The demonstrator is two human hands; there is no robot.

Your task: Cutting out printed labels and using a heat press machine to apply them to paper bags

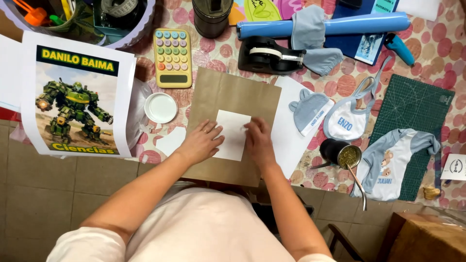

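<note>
Both hands lie flat on a white paper square (233,133), which sits in the middle of a brown paper bag (233,102) on the surface (340,85) with its pink-dotted cloth. Left hand (201,142) has its fingers spread and loosely curled, pressing the square's left edge; right hand (258,140) presses the square's right side with fingers together, fingertips on the paper. Neither hand pinches anything.

Far to the left of the left hand lies a printed sheet with a green robot picture (75,99). Nearer, up and to the left of that hand, rests a round white lid (160,107), and above it a yellow calculator with pastel keys (172,57). Above the hands, past the bag's top edge, stands a black tape dispenser (264,56), with a blue roll (325,25) lying behind it. Just right of the right hand sit a small blue baby hat (309,110) and a white bib with blue trim (347,121). Below those stands a dark cup filled with green herb and a metal straw (342,154). Farther right, a tiny blue and white shirt (395,162) lies across a green cutting mat (412,104).
</note>
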